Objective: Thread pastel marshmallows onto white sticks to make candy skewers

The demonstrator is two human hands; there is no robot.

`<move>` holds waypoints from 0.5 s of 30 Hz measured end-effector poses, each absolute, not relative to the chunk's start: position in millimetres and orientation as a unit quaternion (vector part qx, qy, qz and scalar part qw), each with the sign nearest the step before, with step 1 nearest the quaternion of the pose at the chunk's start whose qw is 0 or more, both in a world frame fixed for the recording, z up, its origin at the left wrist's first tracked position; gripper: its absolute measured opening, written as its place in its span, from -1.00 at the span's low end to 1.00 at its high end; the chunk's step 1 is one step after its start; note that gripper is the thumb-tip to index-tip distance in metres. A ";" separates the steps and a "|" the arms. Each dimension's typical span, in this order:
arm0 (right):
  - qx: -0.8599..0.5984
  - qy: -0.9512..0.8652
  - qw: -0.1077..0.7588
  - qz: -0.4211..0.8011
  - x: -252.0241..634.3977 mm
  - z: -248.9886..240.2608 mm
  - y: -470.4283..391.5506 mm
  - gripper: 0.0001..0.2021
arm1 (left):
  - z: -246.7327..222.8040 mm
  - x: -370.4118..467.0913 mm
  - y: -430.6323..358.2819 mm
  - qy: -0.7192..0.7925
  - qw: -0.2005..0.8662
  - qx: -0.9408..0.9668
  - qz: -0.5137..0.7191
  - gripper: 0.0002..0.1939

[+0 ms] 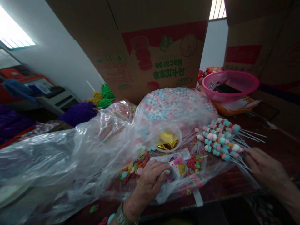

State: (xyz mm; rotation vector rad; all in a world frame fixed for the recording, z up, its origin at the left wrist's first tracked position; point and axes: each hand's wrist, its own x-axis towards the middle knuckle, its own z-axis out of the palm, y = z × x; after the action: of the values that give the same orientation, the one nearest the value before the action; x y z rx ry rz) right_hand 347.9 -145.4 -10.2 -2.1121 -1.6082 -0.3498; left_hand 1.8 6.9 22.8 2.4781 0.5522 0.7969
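Plastic sheeting, clear and crumpled, covers most of the table; one head view only. Left hand sits low centre, fingers curled together and pressing down on a small printed packet lying on the sheeting, fingertips touching its left edge. Loose ring candies lie just left of that hand, more red ones just right of the packet. Right hand rests at the right, fingers loosely bent, fingertips touching the bare stick ends of the candy skewers; whether it actually pinches a stick, cannot tell. Skewers lie flat in a pile, long axis roughly left to right, candy ends pointing left toward the centre, stick ends fanning right. Pile lies up and left of the right fingers, so right hand is clearly nearer; left hand is well apart. Behind: small cup with gold foil, bag of pastel candies, pink basin, cardboard box.
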 end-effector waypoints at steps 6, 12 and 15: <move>-0.574 -0.732 0.305 -0.205 303.0 34.5 -162.4 -0.77 | 32.0 5.0 3.9 0.168 0.199 0.922 0.288 -0.79; -0.547 -0.775 0.276 -0.156 287.2 39.1 -159.2 -0.67 | 37.8 1.4 0.7 0.174 0.177 0.941 0.230 -0.77; -0.545 -0.784 0.263 -0.137 279.5 31.9 -156.2 -0.67 | 34.9 3.8 -2.9 0.176 0.172 0.946 0.209 -0.76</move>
State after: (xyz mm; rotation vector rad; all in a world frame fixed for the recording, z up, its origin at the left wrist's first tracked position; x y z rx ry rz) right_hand 279.5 -156.2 31.9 -1.4738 -2.1205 -0.3714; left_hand 3.8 -2.9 34.9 2.6849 0.5007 0.5942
